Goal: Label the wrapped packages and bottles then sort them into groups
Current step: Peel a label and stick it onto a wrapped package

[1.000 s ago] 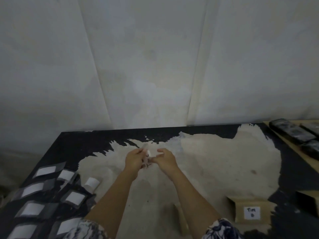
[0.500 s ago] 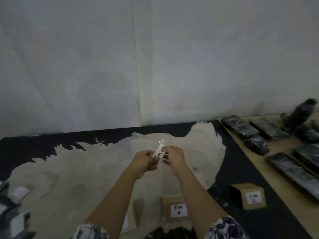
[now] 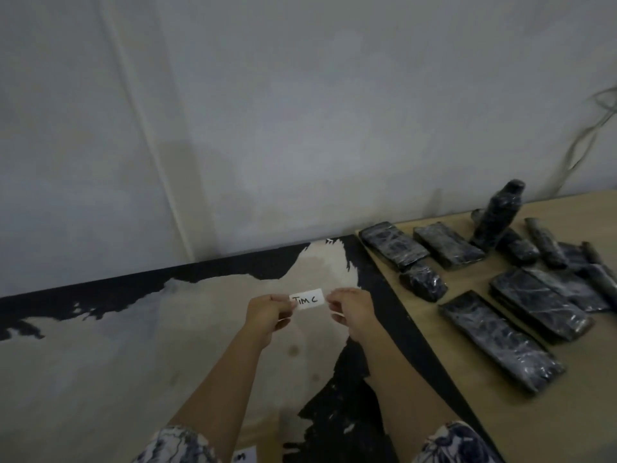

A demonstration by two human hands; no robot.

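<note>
Your left hand [image 3: 267, 312] and right hand [image 3: 350, 312] pinch opposite ends of a small white paper label [image 3: 307, 299] reading "Tim C"; black plastic-wrapped packages [image 3: 500, 339] lie to your right.

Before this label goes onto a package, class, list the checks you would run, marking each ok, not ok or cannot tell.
1. Label pinched at both ends, left hand and right hand: ok.
2. Writing "Tim C" readable, facing the camera: ok.
3. Backing peeled off: cannot tell.
4. Label above a wrapped package: not ok; it hangs over the worn black tabletop, left of the packages.
5. Wrapped bottle standing upright on the wooden table: ok.
</note>
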